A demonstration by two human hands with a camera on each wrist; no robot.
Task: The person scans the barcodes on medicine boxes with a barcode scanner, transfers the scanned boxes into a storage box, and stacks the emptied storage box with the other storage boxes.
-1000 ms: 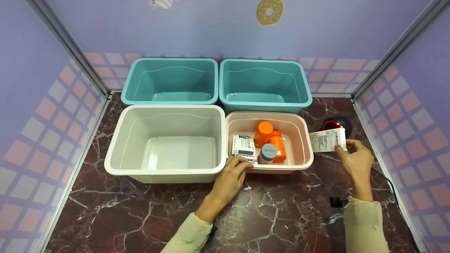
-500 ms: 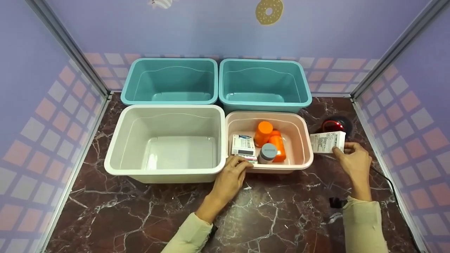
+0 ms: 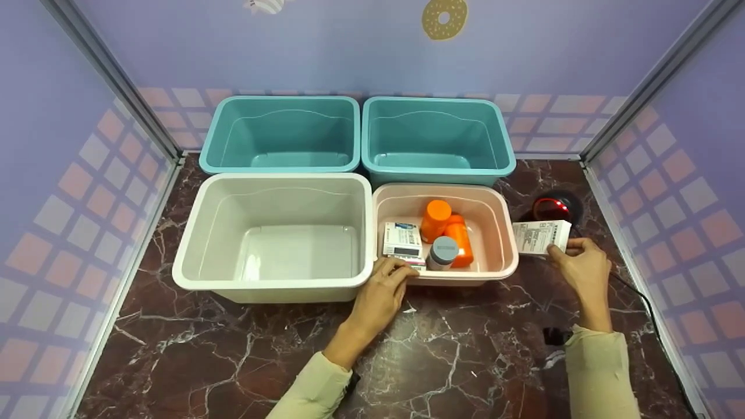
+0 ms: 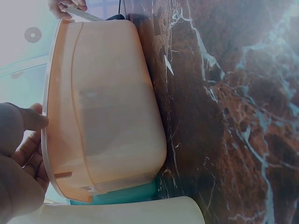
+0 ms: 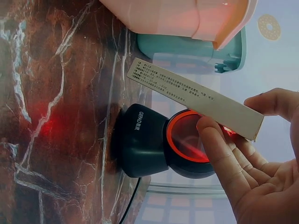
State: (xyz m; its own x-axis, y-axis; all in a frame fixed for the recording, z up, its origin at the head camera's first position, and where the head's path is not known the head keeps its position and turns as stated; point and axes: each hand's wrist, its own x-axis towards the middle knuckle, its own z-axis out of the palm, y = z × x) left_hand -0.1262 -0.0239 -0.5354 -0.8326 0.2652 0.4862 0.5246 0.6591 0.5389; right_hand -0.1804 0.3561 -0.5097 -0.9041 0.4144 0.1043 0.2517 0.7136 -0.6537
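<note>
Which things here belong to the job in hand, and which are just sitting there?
Likely in the job:
white box, pinched by the right hand
black device with lit red ring
pink bin, held at its rim by the left hand
inside it: two orange bottles, grey-capped bottle, another box

Apparently just sitting there:
off-white bin
two teal bins behind

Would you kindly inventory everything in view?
bins: 2, teal, back
large bin: 1, white, front left
tub: 1, pink, front right
bottles: 2, orange, in tub
jar: 1, grey-lidded, in tub
cartons: at least 1, white, in tub
box: 1, white, right of tub
scanner: 1, black, behind box
cable: 1, black, right
table: 1, maroon, underneath
walls: 3, lilac, back and sides
left hand: 1, bare, on tub's rim
right hand: 1, bare, gripping box
sleeves: 2, cream, forearms
</note>
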